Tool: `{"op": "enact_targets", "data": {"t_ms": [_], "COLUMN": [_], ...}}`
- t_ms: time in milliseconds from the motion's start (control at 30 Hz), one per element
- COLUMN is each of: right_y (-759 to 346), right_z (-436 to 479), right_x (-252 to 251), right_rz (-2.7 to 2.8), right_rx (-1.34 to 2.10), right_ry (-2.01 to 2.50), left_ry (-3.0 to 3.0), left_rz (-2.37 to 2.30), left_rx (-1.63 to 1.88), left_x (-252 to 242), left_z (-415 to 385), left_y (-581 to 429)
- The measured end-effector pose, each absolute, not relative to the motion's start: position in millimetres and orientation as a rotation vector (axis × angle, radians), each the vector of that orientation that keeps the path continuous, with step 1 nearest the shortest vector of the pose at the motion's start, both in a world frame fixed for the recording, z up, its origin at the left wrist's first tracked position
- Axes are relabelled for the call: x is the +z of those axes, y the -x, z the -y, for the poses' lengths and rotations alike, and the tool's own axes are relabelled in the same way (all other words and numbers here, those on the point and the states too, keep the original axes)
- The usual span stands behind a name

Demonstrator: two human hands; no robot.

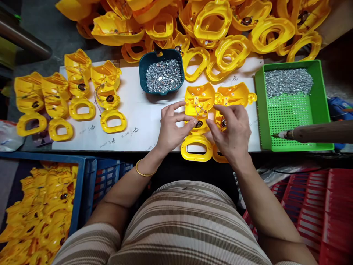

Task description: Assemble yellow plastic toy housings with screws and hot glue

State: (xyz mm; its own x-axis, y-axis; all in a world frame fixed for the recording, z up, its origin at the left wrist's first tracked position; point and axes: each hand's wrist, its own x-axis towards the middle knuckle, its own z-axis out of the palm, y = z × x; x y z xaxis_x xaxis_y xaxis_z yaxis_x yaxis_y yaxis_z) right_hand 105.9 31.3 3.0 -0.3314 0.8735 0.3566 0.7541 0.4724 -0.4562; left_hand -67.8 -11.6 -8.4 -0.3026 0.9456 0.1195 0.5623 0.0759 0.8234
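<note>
My left hand (173,127) reaches over a yellow plastic shell (199,96) from the left. Its thumb and index fingertips come together beside a dark round disc (198,124) set in the shell; whatever is between them is too small to make out. Thin wires (201,109) lie inside the shell. My right hand (231,129) hovers over a second yellow shell (234,95), partly hiding it, with thumb and index finger apart and nothing visible between them. Below the first shell lies a yellow oval ring (196,148); another ring is mostly covered by my right hand.
A dark teal bowl (142,75) holds small metal screws. The green basket (293,147) contains metal pins or screws, and a screwdriver-like tool (317,133) juts over it. Several yellow assemblies (79,82) lie left on white sheeting. Yellow parts (212,22) pile up behind; a blue crate (79,191) stands lower left.
</note>
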Motion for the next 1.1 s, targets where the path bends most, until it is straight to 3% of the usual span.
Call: {"op": "enact_targets", "data": {"t_ms": [400, 633, 1100], "right_y": [-93.4, -102.4, -90.0], "right_z": [-15.1, -16.7, -22.5], "right_x": [-3.4, -6.8, -3.2], "right_rz": [2.165, 2.282, 2.401], "right_rx": [0.224, 0.339, 0.35], "right_ry": [1.122, 1.257, 1.408], "left_ry": [-1.227, -1.579, -1.501], "left_rz": [-1.63, -1.86, -1.662], "left_rx": [1.2, 1.154, 1.096], "left_x": [-12.6, -21.0, -31.6], "left_z": [11.3, 23.6, 29.5], "left_y": [76.3, 77.2, 66.6]}}
